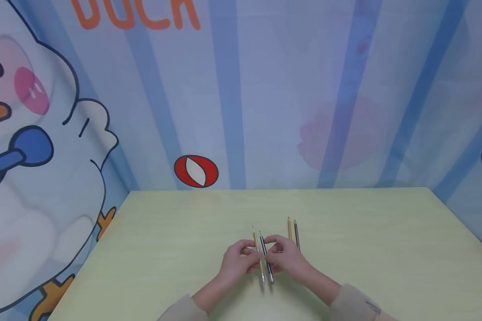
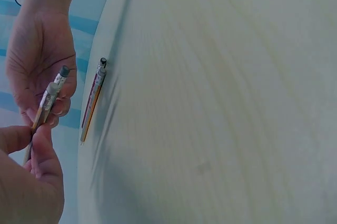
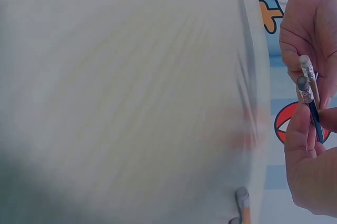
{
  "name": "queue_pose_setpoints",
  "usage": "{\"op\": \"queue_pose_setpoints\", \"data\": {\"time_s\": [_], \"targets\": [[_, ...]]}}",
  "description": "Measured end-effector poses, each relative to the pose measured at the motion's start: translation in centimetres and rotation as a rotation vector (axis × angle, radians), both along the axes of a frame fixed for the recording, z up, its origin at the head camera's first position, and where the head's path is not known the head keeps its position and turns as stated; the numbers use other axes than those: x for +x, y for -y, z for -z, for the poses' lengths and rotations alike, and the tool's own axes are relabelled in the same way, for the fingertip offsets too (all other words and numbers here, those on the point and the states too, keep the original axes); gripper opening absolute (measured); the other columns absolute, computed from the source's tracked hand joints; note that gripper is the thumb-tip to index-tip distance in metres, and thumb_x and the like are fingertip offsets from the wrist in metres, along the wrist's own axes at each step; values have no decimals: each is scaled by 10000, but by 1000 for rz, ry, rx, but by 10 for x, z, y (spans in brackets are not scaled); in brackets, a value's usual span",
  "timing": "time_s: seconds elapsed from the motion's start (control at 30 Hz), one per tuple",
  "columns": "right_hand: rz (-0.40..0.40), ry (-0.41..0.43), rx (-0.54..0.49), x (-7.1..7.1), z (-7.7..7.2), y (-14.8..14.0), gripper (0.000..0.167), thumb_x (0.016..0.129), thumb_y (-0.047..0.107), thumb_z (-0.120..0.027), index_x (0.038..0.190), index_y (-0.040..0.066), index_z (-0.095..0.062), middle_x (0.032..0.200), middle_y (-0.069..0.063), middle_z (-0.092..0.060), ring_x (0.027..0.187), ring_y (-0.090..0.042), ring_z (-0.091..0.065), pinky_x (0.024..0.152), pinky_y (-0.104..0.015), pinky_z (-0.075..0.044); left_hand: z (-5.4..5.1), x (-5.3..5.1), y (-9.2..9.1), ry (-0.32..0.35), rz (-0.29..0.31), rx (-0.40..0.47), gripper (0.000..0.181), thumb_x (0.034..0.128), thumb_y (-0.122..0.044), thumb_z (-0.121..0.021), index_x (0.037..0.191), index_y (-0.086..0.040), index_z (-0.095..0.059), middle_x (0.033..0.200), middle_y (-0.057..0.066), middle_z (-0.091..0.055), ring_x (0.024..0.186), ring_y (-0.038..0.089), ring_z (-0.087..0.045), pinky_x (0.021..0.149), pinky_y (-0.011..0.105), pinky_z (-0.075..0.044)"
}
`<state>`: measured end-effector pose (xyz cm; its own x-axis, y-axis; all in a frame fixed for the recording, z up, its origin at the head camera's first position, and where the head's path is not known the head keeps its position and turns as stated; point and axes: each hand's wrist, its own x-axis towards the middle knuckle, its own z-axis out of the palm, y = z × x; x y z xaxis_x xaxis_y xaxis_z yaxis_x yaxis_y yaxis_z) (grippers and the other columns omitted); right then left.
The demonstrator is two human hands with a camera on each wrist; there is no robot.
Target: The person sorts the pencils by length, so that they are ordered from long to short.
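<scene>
Before a striped cartoon backdrop (image 1: 265, 89) stands a pale table (image 1: 164, 232), above which the left hand (image 1: 236, 261) pinches a yellow pencil (image 1: 261, 269) between thumb and fingers. The right hand (image 1: 288, 259) likewise pinches a black pencil (image 1: 269, 269) just beside it, erasers toward the person. Beyond the right hand, a second yellow pencil (image 1: 290, 229) and a dark pencil (image 1: 297, 234) lie on the table.

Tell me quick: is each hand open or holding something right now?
Left hand: closed, pinching a yellow eraser-tipped pencil.
Right hand: closed, pinching a black eraser-tipped pencil.
</scene>
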<state>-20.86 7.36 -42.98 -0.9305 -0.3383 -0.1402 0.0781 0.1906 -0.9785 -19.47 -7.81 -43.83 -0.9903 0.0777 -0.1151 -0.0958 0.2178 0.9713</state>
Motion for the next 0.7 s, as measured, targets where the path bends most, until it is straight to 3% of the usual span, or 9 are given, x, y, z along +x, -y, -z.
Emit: {"op": "queue_pose_setpoints", "data": {"time_s": [0.3, 0.7], "targets": [[3, -56, 109, 5, 8, -36, 444, 756, 19, -574, 1175, -65, -450, 744, -63, -545, 572, -132, -527, 528, -281, -488, -2, -8, -25, -23, 41, 2, 305, 792, -108, -618, 1059, 16, -538, 815, 63, -593, 568, 80, -584, 516, 210, -489], [9, -20, 94, 12, 11, -88, 487, 766, 26, -566, 1210, -85, -401, 764, -70, -550, 597, -148, -537, 545, -299, -498, 3, -25, -71, -33, 77, 17, 280, 788, -97, -625, 1033, 17, -551, 768, 39, -591, 533, 54, -560, 501, 197, -484]]}}
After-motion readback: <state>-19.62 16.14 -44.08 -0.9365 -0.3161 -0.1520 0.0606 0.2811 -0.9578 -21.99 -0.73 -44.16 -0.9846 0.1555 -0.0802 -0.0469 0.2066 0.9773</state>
